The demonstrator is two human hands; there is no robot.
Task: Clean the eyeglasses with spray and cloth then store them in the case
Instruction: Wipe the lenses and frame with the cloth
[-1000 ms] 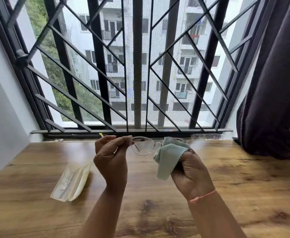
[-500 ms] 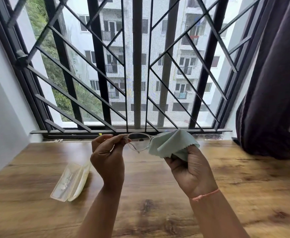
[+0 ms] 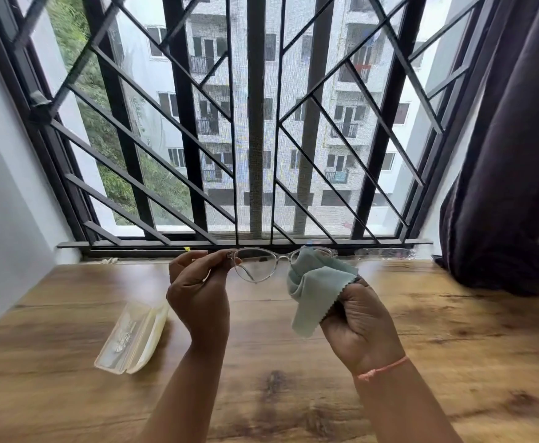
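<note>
Clear-framed eyeglasses point(image 3: 257, 265) are held up above the wooden table point(image 3: 453, 330), in front of the window sill. My left hand point(image 3: 199, 292) pinches their left end at the hinge. My right hand point(image 3: 360, 321) grips a pale green cloth point(image 3: 312, 289), which is wrapped over the right lens and hides it. The left lens is bare. A translucent glasses case point(image 3: 132, 335) lies open on the table to the left of my left arm. A small yellow tip point(image 3: 186, 249) shows behind my left hand; no spray bottle can be made out.
A black barred window grille point(image 3: 255, 123) stands right behind the table. A dark curtain point(image 3: 501, 171) hangs at the right and bunches onto the table's far right corner. A white wall point(image 3: 3, 203) closes the left side.
The glasses have turned to face me more squarely and shifted slightly right. The cloth, spread wide half a second ago, is now bunched over the right lens in my right hand.
</note>
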